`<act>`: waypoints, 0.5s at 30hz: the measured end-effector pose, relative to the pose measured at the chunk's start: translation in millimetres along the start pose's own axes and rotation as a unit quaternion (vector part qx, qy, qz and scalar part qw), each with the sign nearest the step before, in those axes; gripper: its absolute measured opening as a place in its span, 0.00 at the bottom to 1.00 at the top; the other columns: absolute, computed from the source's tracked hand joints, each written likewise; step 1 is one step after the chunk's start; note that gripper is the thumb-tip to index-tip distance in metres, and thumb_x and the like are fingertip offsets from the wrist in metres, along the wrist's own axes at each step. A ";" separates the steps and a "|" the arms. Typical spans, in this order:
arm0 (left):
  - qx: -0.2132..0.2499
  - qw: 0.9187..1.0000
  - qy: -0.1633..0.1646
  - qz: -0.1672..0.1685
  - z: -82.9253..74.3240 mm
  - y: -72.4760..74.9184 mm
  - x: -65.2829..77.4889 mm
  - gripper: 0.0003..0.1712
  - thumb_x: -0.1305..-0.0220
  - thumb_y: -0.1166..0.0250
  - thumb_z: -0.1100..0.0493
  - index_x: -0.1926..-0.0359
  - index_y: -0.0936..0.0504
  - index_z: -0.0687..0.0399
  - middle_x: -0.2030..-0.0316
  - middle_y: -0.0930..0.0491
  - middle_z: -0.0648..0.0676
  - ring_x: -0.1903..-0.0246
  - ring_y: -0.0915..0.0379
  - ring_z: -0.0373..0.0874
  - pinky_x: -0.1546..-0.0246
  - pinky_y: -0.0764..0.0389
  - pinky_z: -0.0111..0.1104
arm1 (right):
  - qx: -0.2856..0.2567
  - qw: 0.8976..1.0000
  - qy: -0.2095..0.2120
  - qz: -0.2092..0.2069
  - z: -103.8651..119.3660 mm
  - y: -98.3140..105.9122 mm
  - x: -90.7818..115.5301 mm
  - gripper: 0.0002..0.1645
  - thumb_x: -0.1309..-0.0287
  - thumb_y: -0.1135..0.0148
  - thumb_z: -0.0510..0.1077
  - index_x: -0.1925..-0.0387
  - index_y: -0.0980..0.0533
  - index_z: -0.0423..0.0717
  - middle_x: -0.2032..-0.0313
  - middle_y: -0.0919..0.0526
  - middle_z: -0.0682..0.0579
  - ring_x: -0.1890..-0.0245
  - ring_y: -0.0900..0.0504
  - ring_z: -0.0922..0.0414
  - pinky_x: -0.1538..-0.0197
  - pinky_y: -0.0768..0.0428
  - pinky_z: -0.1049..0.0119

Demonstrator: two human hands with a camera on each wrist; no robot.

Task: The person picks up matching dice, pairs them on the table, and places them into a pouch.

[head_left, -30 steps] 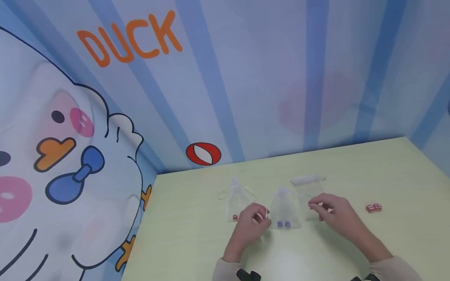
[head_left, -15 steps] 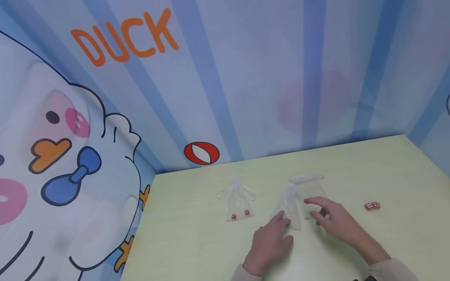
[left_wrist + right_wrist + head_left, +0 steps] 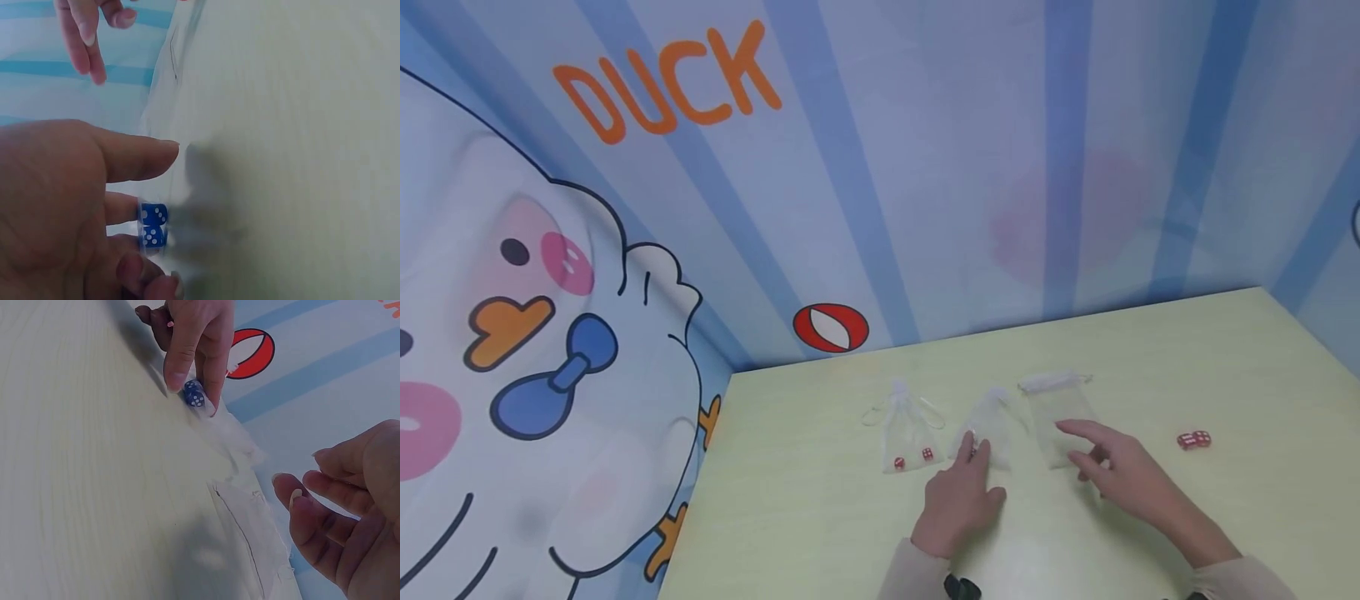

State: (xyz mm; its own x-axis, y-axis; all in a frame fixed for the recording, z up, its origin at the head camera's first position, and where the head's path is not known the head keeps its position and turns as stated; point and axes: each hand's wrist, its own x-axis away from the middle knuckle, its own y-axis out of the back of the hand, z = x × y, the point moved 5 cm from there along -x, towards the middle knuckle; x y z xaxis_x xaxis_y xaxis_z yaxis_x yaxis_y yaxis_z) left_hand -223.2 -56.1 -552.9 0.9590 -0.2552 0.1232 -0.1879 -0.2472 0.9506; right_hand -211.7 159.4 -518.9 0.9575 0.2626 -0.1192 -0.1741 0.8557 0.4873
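With straight index and middle fingers, my left hand (image 3: 958, 500) presses on the middle sheer white drawstring pouch (image 3: 996, 433) lying on the table. Two blue dice (image 3: 153, 225) are inside that pouch, just under those fingertips in the left wrist view; the head view hides them behind the fingers. My right hand (image 3: 1123, 471) hovers with loosely bent fingers at the lower right of another sheer pouch (image 3: 1048, 408), holding nothing. That pouch lies flat, its top edge gathered along the drawstring.
Left of the middle pouch, a third sheer pouch (image 3: 906, 429) with its neck drawn in holds two red dice (image 3: 927, 454). More red dice (image 3: 1193, 439) sit together on the pale table (image 3: 805, 500), right of my right hand. A printed backdrop (image 3: 955, 167) rises behind the table.
My left hand moved right onto the middle pouch, then slid it left beside the pouch with red dice. The right hand's fingers parted from their pinch and stay near the right pouch.
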 end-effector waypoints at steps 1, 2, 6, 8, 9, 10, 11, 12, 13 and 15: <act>0.004 1.000 0.007 -0.002 1.5 0.1 -1.8 0.38 0.38 0.39 0.47 0.27 0.34 0.49 0.27 0.41 0.55 0.66 0.19 0.55 0.74 0.25 0.41 | 0.002 1.000 0.000 -0.002 -0.6 0.9 0.5 0.26 0.33 0.40 0.36 0.36 0.29 0.37 0.46 0.22 0.37 0.74 0.19 0.58 0.78 0.23 0.65; 0.006 1.000 0.014 -0.003 2.8 0.1 -3.5 0.39 0.38 0.39 0.47 0.27 0.35 0.50 0.26 0.42 0.56 0.69 0.20 0.54 0.73 0.25 0.41 | 0.004 1.000 -0.001 -0.004 -1.4 1.9 1.0 0.26 0.34 0.40 0.35 0.36 0.29 0.37 0.47 0.22 0.38 0.74 0.19 0.58 0.78 0.23 0.65; 0.026 0.998 0.050 0.001 6.4 -1.8 -7.8 0.42 0.37 0.40 0.46 0.25 0.40 0.56 0.25 0.47 0.59 0.82 0.30 0.48 0.77 0.29 0.38 | 0.009 1.000 -0.006 -0.006 -4.3 5.3 3.5 0.26 0.34 0.40 0.35 0.36 0.29 0.36 0.52 0.20 0.40 0.75 0.20 0.58 0.78 0.23 0.65; 0.031 0.997 0.065 0.004 6.2 -1.7 -8.4 0.45 0.36 0.40 0.46 0.25 0.43 0.58 0.24 0.49 0.60 0.86 0.35 0.47 0.80 0.32 0.37 | 0.012 1.000 -0.011 -0.003 -5.5 6.9 4.5 0.25 0.34 0.40 0.35 0.36 0.29 0.36 0.58 0.18 0.42 0.75 0.20 0.58 0.79 0.23 0.65; 0.032 0.997 0.070 0.005 5.7 -1.5 -8.5 0.45 0.36 0.40 0.45 0.24 0.44 0.59 0.24 0.50 0.61 0.87 0.36 0.46 0.82 0.33 0.37 | 0.014 1.000 -0.014 -0.001 -5.9 7.7 4.9 0.25 0.34 0.40 0.36 0.36 0.29 0.36 0.61 0.18 0.44 0.76 0.21 0.58 0.79 0.23 0.65; 0.030 0.997 0.074 0.004 4.8 -0.9 -8.5 0.46 0.36 0.39 0.44 0.25 0.44 0.60 0.24 0.50 0.61 0.87 0.37 0.46 0.82 0.34 0.37 | 0.015 1.000 -0.016 -0.001 -6.4 8.6 5.3 0.25 0.33 0.40 0.36 0.36 0.29 0.36 0.64 0.18 0.46 0.76 0.21 0.58 0.79 0.23 0.65; 0.028 0.997 0.077 0.003 4.3 -0.8 -8.6 0.46 0.36 0.40 0.44 0.24 0.45 0.60 0.24 0.50 0.61 0.87 0.37 0.45 0.83 0.34 0.36 | 0.016 1.000 -0.019 -0.001 -7.0 9.4 5.8 0.25 0.33 0.40 0.36 0.36 0.29 0.36 0.66 0.18 0.47 0.76 0.21 0.58 0.79 0.23 0.65; 0.029 0.997 0.078 0.002 3.7 -0.4 -8.7 0.47 0.36 0.40 0.43 0.24 0.45 0.61 0.24 0.50 0.61 0.88 0.38 0.45 0.83 0.34 0.36 | 0.017 1.000 -0.020 -0.001 -7.7 10.2 6.2 0.25 0.33 0.40 0.37 0.36 0.29 0.36 0.67 0.18 0.48 0.76 0.21 0.58 0.79 0.23 0.65; 0.031 0.996 0.079 0.002 3.2 0.2 -8.6 0.47 0.36 0.39 0.43 0.24 0.45 0.61 0.24 0.50 0.61 0.88 0.37 0.45 0.83 0.34 0.36 | 0.017 1.000 -0.022 -0.001 -8.6 11.0 6.6 0.25 0.33 0.41 0.37 0.36 0.29 0.36 0.68 0.18 0.49 0.76 0.21 0.58 0.78 0.23 0.65; 0.040 0.996 0.078 0.004 2.9 1.0 -8.3 0.46 0.36 0.39 0.44 0.24 0.45 0.60 0.24 0.51 0.61 0.87 0.36 0.46 0.83 0.34 0.36 | 0.015 1.000 -0.025 -0.002 -10.4 12.2 7.3 0.24 0.32 0.41 0.38 0.37 0.29 0.37 0.67 0.18 0.49 0.76 0.21 0.58 0.78 0.23 0.65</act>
State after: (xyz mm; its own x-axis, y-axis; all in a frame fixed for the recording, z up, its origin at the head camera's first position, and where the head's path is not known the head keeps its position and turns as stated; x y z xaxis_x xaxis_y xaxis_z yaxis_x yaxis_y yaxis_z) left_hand -232.0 -56.9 -553.8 0.9776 -0.1106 0.1788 -0.2054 -0.3210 0.9245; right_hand -209.2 176.4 -522.8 0.9688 0.2352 -0.0785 -0.1631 0.8428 0.5129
